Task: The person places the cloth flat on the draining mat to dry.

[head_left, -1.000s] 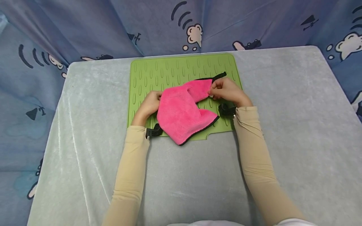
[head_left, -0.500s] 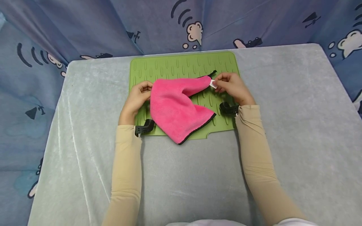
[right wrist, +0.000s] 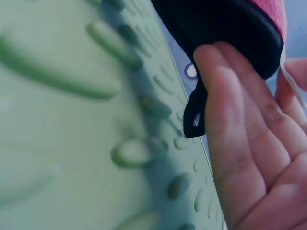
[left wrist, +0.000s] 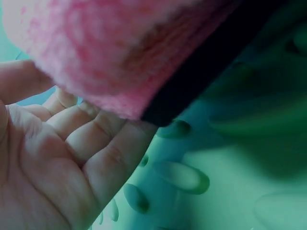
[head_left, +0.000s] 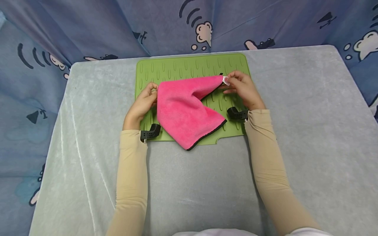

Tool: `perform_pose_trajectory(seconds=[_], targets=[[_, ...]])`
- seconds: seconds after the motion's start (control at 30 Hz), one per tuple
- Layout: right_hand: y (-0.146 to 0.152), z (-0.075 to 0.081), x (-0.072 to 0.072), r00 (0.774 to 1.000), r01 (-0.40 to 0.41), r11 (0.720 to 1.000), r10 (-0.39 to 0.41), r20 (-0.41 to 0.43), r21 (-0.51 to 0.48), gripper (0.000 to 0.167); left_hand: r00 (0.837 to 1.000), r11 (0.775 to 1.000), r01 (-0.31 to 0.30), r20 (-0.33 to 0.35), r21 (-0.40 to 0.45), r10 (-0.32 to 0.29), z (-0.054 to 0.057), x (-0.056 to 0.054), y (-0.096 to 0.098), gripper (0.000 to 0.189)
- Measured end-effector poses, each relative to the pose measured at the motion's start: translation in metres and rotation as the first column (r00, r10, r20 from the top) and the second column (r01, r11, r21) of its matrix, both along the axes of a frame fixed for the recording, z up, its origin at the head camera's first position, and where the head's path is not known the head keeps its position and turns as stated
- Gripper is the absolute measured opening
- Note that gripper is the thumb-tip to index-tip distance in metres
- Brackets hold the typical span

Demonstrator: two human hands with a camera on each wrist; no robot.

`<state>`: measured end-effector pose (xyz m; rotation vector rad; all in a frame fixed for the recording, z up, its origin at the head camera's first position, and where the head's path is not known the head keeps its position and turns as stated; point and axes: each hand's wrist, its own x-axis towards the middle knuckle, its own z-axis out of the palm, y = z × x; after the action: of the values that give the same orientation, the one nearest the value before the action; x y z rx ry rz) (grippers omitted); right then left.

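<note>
A pink plush cloth (head_left: 184, 111) with black edging lies folded over the green mat, its top edge drawn straight between both hands. My left hand (head_left: 141, 105) pinches the cloth's upper left corner between thumb and forefinger; in the left wrist view the other fingers spread beneath the pink pile (left wrist: 96, 52). On the right, my right hand (head_left: 245, 90) pinches the far corner at a small white tag (head_left: 225, 80). The right wrist view shows fingers under the black trim (right wrist: 230, 33), with a black loop (right wrist: 194, 112) hanging beside them.
The green mat (head_left: 165, 70) has raised oval ridges and a notch at its front edge. It lies on a table with a pale grey velvety cover (head_left: 301, 98). A blue printed curtain (head_left: 165, 26) hangs behind and at the sides.
The left hand has moved left and up, and the right hand up, pulling the cloth's top edge straight. The right hand's pinch now shows at the white tag; the black loop is mostly hidden.
</note>
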<state>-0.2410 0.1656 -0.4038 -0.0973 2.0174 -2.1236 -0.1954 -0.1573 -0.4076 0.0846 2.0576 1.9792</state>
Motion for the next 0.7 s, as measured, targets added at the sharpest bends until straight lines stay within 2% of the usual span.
perform_pose_trajectory(seconds=[0.13, 0.3, 0.47, 0.6, 0.7], targets=[[0.0, 0.001, 0.001, 0.999, -0.005, 0.995, 0.009, 0.044, -0.105, 0.009, 0.999, 0.999, 0.036, 0.028, -0.014, -0.036, 0.001, 0.002, 0.001, 0.007], [-0.001, 0.003, 0.001, 0.997, -0.005, 0.977, 0.022, 0.08, -0.212, 0.009, 0.989, 0.993, 0.105, 0.11, -0.051, -0.098, 0.003, 0.005, 0.0, 0.006], [0.001, 0.004, 0.001, 0.995, 0.0, 0.949, 0.032, 0.096, -0.314, 0.011, 0.981, 0.996, 0.092, 0.172, 0.013, -0.092, 0.003, 0.006, -0.001, 0.008], [0.006, 0.004, 0.002, 0.996, 0.022, 0.927, 0.012, 0.086, -0.375, 0.015, 0.97, 0.991, 0.114, 0.206, 0.064, -0.125, 0.002, 0.005, -0.004, 0.022], [0.01, 0.004, 0.002, 0.997, 0.037, 0.922, -0.008, 0.076, -0.386, 0.016, 0.962, 0.986, 0.156, 0.218, 0.058, -0.165, 0.002, 0.004, -0.006, 0.034]])
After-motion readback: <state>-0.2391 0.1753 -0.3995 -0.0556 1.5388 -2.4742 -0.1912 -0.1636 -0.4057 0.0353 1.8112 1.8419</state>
